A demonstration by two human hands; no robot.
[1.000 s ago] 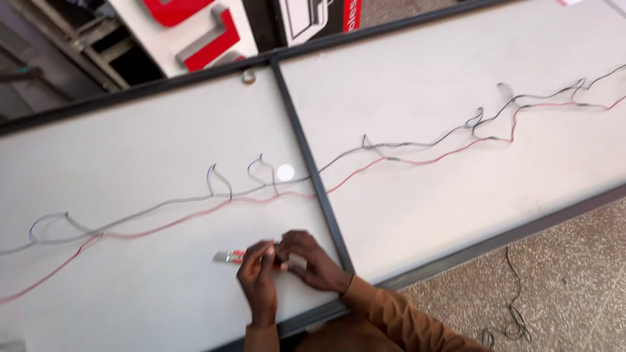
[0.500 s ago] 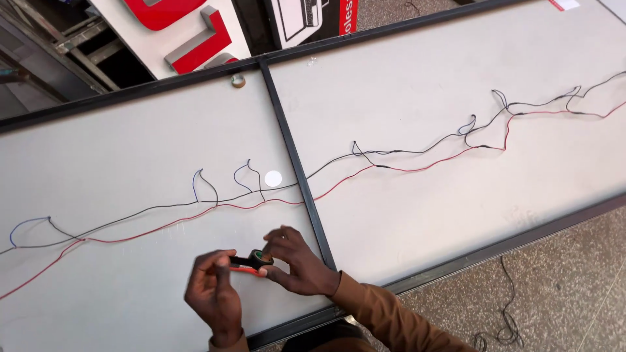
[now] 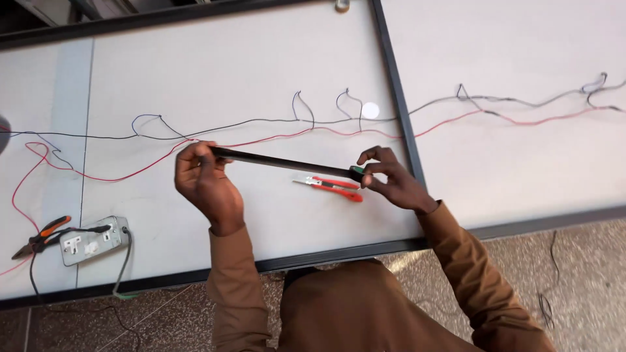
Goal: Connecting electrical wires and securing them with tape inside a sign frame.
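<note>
Evidently the black strip, stretched taut above the white panel, looked light, thin and pliable, likely electrical tape, best taken at its 2 ends. The left hand was curled closed, pinching the strip's left end; the right hand pinched the small roll at the right. Just beneath lay red-handled pliers, with red and black wires farther off.
</note>
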